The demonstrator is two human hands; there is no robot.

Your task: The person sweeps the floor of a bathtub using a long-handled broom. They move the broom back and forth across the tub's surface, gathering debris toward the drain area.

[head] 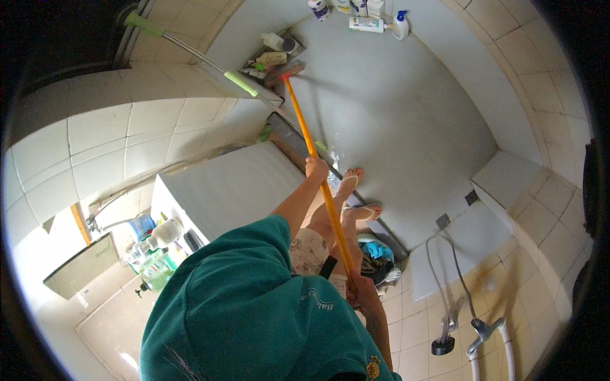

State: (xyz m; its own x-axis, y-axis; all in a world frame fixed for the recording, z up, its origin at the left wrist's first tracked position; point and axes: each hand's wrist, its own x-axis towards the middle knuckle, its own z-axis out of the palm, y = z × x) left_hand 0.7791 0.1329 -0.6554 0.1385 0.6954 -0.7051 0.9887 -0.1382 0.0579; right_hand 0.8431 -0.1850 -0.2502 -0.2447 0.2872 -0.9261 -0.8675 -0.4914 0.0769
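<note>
An orange long-handled floor brush (334,212) slants across my view, with both of my hands closed around its handle. My left hand (317,169) grips the shaft about midway. Lower down, close to my body, my right hand (362,291) holds the handle's end. At the far end the brush head (289,74), with a red socket, is blurred. It is over the grey floor (381,105), beside a corner rack (299,46) of bottles. Whether its bristles touch the floor or the rack cannot be made out.
A green-gripped metal pole (200,55) leans at the left. A white cabinet or appliance (228,185) stands beside me. Bottles (367,24) line the far wall. A dark raised sill (388,238) crosses by my sandalled feet (364,212). Shower fittings (483,328) are at right.
</note>
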